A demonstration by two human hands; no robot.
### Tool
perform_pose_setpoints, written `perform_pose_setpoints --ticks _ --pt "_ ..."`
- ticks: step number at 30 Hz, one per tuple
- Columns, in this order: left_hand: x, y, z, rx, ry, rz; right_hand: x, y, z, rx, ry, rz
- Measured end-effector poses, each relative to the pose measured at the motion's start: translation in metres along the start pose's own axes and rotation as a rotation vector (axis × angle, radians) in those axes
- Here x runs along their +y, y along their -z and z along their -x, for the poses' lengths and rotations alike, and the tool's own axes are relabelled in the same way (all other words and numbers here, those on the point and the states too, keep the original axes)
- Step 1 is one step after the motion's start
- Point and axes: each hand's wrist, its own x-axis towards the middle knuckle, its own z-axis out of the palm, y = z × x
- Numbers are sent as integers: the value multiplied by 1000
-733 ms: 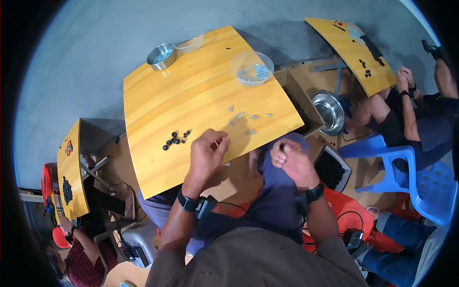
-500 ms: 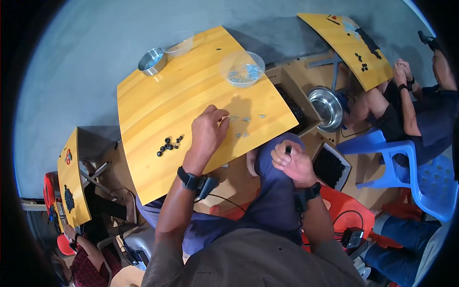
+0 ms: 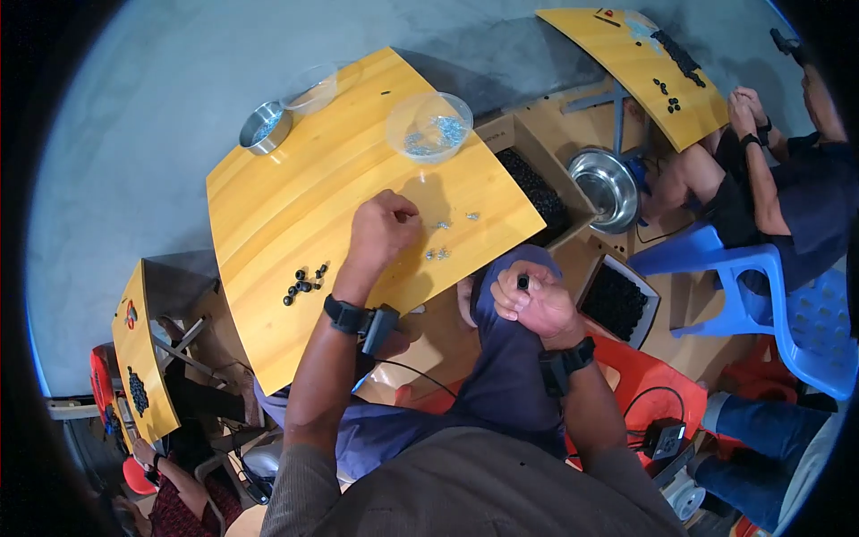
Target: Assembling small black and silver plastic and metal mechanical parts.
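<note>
Grey concrete floor (image 3: 161, 116) fills the background, and on it stands the yellow wooden worktop (image 3: 295, 188) that I look down on, tilted in the fisheye view. Beside its right edge is a cardboard box (image 3: 537, 183) full of small black parts, kept close, I think, so the parts are easy to reach. Further right, a steel bowl (image 3: 608, 183) stands on the floor, and another person (image 3: 787, 179) sits at a second yellow worktop (image 3: 644, 63).

On my worktop, at the far side, are a clear plastic bowl (image 3: 429, 125) with small metal pieces and a small steel tin (image 3: 264, 130), both out of the way of the hands. A little group of black caps (image 3: 304, 282) lies near the left forearm.

My left hand (image 3: 380, 228) rests on the wood, its grip pinched over the loose small screws (image 3: 443, 240); whether it already has one, I cannot tell. My right hand (image 3: 528, 304) is over the lap, its grip closed around one black cap (image 3: 523, 283), held upright so its open end faces up.
</note>
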Motion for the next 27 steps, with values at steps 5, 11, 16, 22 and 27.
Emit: perform_pose_setpoints --ticks 5,11,16,22,27 --pt "-20 24 3 -88 378 687 1 1 -1 -18 4 -26" --pt "-31 30 10 -146 470 737 0 2 -2 -18 -3 1" --pt "-33 22 14 -114 384 574 2 1 -3 -19 -5 -14" --pt "-14 23 5 -88 180 162 0 0 -2 -23 -2 -15" --pt "2 18 -7 -102 -55 -146 1 1 -3 -34 -11 -27"
